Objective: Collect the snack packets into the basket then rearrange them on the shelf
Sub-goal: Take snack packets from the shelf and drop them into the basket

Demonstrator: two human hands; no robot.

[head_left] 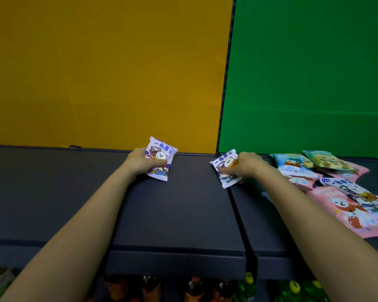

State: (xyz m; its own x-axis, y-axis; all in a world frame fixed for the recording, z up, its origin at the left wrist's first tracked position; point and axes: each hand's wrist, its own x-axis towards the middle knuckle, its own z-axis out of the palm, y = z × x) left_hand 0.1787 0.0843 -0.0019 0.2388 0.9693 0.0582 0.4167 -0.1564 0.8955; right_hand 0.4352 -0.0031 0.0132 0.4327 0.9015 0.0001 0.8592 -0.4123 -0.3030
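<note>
Left hand (140, 163) is seen at about 11 o'clock of the dark shelf top (179, 210), fingers curled round a purple-and-white snack packet (160, 159). The thumb is laid across its front and the packet is tilted, top edge toward 1 o'clock. Whether its lower edge touches the shelf cannot be told. Right hand (247, 166) is at 3 o'clock of the left, well apart, and a second purple-and-white packet (224, 168) is pinched at its right edge by curled fingers, its lower corner low against the shelf. At 3 o'clock of the right hand a loose pile is noted on the shelf — a blue packet (290, 163), a green packet (323, 160), a large pink packet (345, 210), overlapping. Behind stand a yellow panel (107, 73) and a green panel (310, 73). At 6 o'clock, under the shelf, a row of bottles (194, 288) is partly visible — blurred.
</note>
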